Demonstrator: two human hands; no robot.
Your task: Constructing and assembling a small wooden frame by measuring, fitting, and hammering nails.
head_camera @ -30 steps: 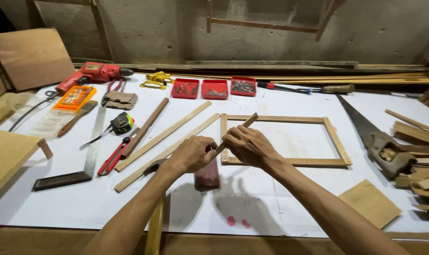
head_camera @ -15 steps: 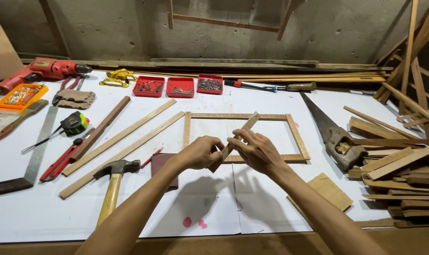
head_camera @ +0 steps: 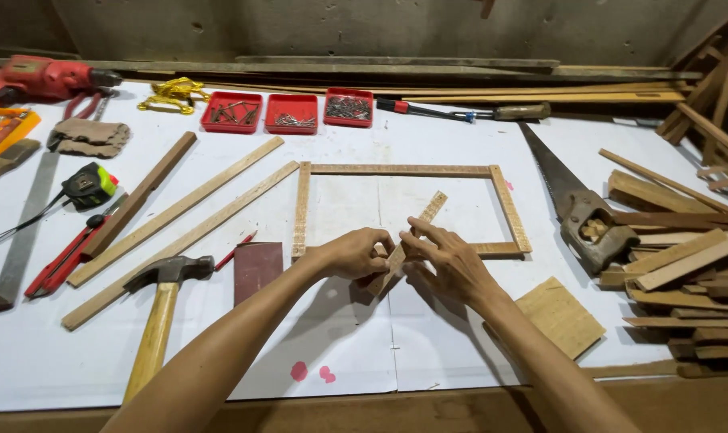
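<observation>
Both hands meet at centre frame: the left hand [head_camera: 354, 253] and right hand [head_camera: 448, 261] pinch a short wooden strip [head_camera: 412, 238], tilted diagonally over the lower rail of the rectangular wooden frame [head_camera: 401, 170], seemingly to gauge its fit. A hammer [head_camera: 162, 309] lies lower left. 3 red trays [head_camera: 290, 111] of nails sit upper centre; a handsaw [head_camera: 568, 200] lies right.

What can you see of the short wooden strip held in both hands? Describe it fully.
The short wooden strip is a thin, flat slat of pale wood with fine marks along its face. It is tilted, its upper end pointing up and to the right over the rectangular wooden frame. The left hand and right hand pinch its lower half, which hides its lower end.
</observation>
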